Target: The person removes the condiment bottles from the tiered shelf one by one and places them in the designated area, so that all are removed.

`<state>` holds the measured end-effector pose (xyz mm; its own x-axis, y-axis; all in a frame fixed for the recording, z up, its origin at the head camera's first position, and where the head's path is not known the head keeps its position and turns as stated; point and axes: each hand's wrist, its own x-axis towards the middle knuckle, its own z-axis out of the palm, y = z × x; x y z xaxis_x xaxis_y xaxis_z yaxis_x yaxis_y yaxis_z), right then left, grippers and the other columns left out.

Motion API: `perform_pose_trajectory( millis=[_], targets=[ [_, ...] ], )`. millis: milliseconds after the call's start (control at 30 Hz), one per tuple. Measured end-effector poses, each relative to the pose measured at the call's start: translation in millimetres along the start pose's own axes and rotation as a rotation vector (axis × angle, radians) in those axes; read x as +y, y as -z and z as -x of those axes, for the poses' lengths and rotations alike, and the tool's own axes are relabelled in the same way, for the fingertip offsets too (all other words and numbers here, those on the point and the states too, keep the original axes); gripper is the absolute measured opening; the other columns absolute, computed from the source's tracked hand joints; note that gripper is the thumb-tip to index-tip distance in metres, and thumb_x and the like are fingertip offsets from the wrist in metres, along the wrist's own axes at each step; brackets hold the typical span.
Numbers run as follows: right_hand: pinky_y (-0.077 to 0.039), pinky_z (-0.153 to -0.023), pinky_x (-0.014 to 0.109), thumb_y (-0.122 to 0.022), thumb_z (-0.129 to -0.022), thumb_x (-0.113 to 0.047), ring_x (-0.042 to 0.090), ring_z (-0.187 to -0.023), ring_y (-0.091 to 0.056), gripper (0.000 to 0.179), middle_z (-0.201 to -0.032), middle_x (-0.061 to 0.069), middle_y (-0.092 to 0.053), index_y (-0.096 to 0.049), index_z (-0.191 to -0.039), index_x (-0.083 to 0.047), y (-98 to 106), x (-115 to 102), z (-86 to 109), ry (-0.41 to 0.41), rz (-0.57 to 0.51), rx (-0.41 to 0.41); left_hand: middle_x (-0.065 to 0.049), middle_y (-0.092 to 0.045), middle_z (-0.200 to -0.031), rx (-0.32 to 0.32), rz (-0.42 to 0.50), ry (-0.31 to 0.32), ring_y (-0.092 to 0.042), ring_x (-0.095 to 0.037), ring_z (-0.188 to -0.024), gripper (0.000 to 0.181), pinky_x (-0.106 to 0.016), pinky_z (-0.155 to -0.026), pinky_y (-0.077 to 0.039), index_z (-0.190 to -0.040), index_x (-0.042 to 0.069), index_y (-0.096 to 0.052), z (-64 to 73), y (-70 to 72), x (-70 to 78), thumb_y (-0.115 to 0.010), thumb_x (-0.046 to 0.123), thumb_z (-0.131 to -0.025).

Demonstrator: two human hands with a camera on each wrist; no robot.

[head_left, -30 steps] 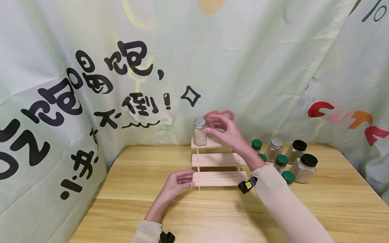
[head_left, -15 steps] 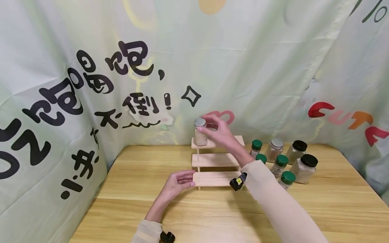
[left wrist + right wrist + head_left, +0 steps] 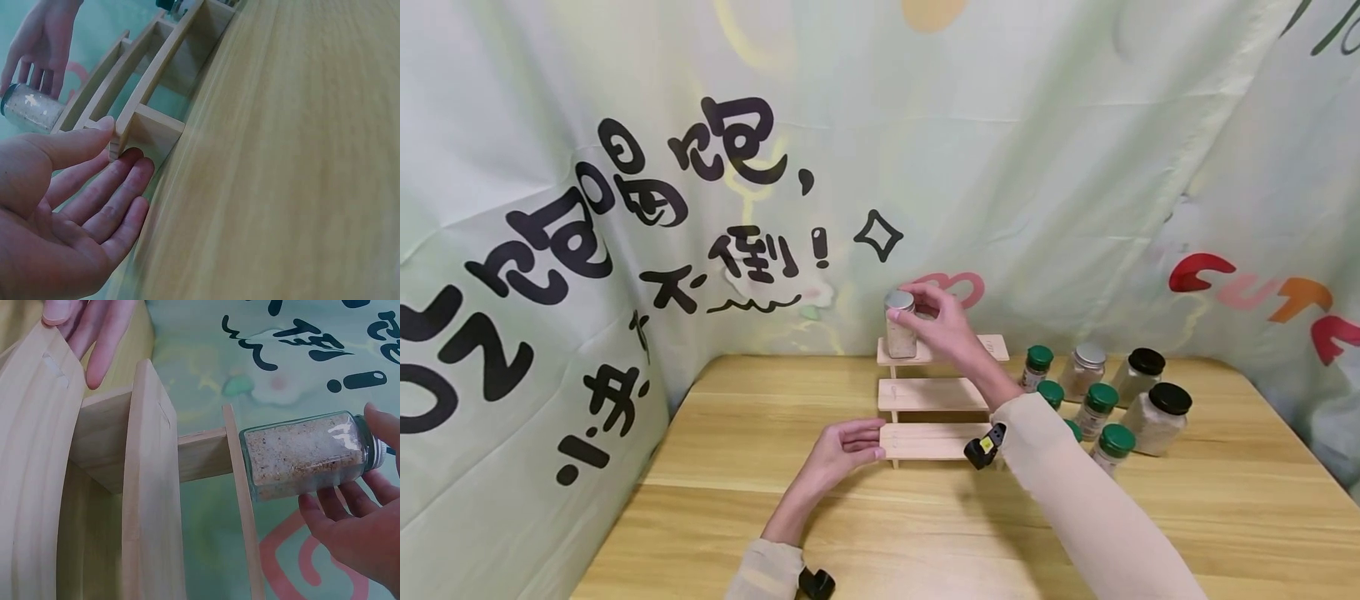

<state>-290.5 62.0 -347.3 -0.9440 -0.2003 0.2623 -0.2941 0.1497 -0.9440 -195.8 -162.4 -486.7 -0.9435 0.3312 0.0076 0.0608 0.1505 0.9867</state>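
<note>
A three-tier wooden rack (image 3: pixel 934 395) stands on the table. On the left end of its top shelf is a glass jar (image 3: pixel 901 340) with a silver lid, upright and filled with pale grains. My right hand (image 3: pixel 942 323) grips this jar near the lid; the right wrist view shows thumb and fingers on opposite sides of the glass jar (image 3: pixel 306 456), its base against the shelf. My left hand (image 3: pixel 844 450) pinches the left end of the lowest shelf. In the left wrist view, that hand (image 3: pixel 81 212) has its thumb on the shelf edge and fingers beneath.
Right of the rack stand several jars: green-lidded ones such as this jar (image 3: pixel 1097 408), a silver-lidded jar (image 3: pixel 1084 375), and two black-lidded jars, the nearer jar (image 3: pixel 1153 421) being larger. A printed curtain (image 3: pixel 1037 167) hangs behind the wooden table (image 3: pixel 760 417).
My right hand has moved left and closed its fingers around the jar on the top shelf. The left hand stays at the lowest shelf. The head view has shifted slightly.
</note>
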Motion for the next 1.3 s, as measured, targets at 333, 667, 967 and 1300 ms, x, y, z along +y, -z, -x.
perform_pose_trajectory(
  millis=[333,667,967,1300],
  targets=[
    [-0.051,-0.106,0.042,-0.082,-0.091,-0.024,0.028,-0.119,-0.063,0.049,-0.127,0.013,-0.067,-0.064,-0.133,-0.007,4,-2,2.6,-0.004,0.033,0.027,-0.025,-0.068,-0.122,-0.005,0.005,0.000,-0.067,-0.036,-0.111,0.046,-0.026,-0.089,-0.059,-0.134,-0.006,-0.063,-1.9,-1.7,-0.2,-0.076,-0.001,-0.090],
    [-0.058,-0.092,0.036,-0.082,-0.090,-0.029,0.024,-0.110,-0.066,0.044,-0.119,0.008,-0.069,-0.068,-0.127,-0.011,13,-15,16.7,0.046,0.043,0.019,-0.025,-0.067,-0.124,-0.013,-0.001,-0.012,-0.067,-0.036,-0.112,0.046,-0.026,-0.091,-0.059,-0.134,-0.007,-0.063,-2.0,-1.6,-0.1,-0.076,0.000,-0.090],
    [-0.058,-0.084,0.029,-0.082,-0.089,-0.036,0.020,-0.108,-0.065,0.047,-0.118,0.004,-0.070,-0.068,-0.128,-0.015,26,-25,38.3,0.061,0.085,0.016,-0.024,-0.067,-0.124,0.000,-0.023,-0.013,-0.067,-0.036,-0.111,0.046,-0.027,-0.091,-0.059,-0.134,-0.005,-0.063,-0.1,0.1,0.9,-0.077,0.002,-0.091],
    [-0.059,-0.088,0.029,-0.083,-0.088,-0.036,0.024,-0.113,-0.067,0.049,-0.123,0.002,-0.070,-0.068,-0.129,-0.016,40,-35,62.3,0.016,0.064,0.008,-0.024,-0.068,-0.123,0.004,-0.018,-0.008,-0.067,-0.036,-0.111,0.047,-0.027,-0.091,-0.059,-0.134,-0.004,-0.063,0.0,-0.1,0.3,-0.078,0.002,-0.090]
  ],
)
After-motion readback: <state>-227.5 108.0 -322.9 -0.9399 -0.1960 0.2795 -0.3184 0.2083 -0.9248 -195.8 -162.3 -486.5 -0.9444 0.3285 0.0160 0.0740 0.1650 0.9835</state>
